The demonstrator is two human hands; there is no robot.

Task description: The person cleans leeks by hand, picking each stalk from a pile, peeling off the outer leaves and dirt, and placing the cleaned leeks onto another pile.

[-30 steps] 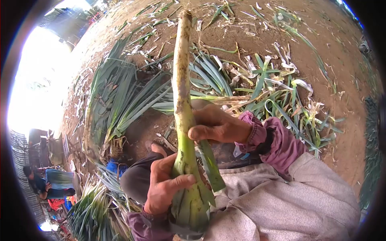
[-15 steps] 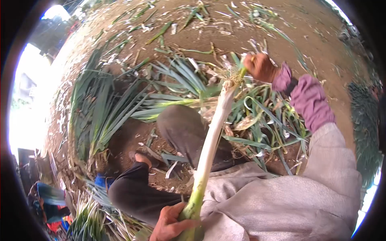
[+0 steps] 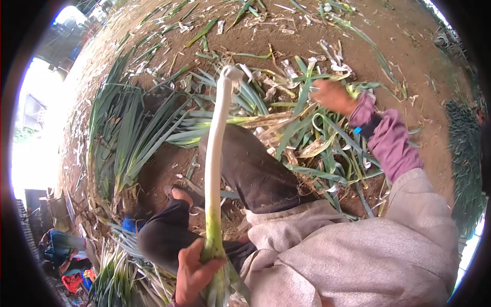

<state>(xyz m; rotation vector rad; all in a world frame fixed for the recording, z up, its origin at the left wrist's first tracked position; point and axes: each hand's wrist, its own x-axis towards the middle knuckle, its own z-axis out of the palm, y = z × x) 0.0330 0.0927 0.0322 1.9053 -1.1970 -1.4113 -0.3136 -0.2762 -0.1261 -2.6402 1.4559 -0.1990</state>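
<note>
My left hand [image 3: 197, 273] is wrapped round the green part of a leek [image 3: 217, 148], low in the view. Its long white shaft stands up from the hand, pale and smooth, with the root end at the top. Off to the right, apart from the leek, my right hand [image 3: 333, 95] hovers over a heap of leek leaves [image 3: 327, 146]. That hand is smeared by motion, so its fingers cannot be made out. A green leaf strip [image 3: 305, 87] is just left of it.
A bunch of leeks [image 3: 123, 133] lies on the soil to the left, with more leeks [image 3: 115, 279] at lower left. My bent knee [image 3: 250, 169] is between the hands. Leaf scraps litter the ground. Another person [image 3: 64, 250] is at the far lower left. Dark green leaves [image 3: 464, 158] line the right edge.
The leek has swung left and more upright in my left hand, which moved left. My right hand has come away from the root end, where it gripped a leaf strip, and moved slightly lower.
</note>
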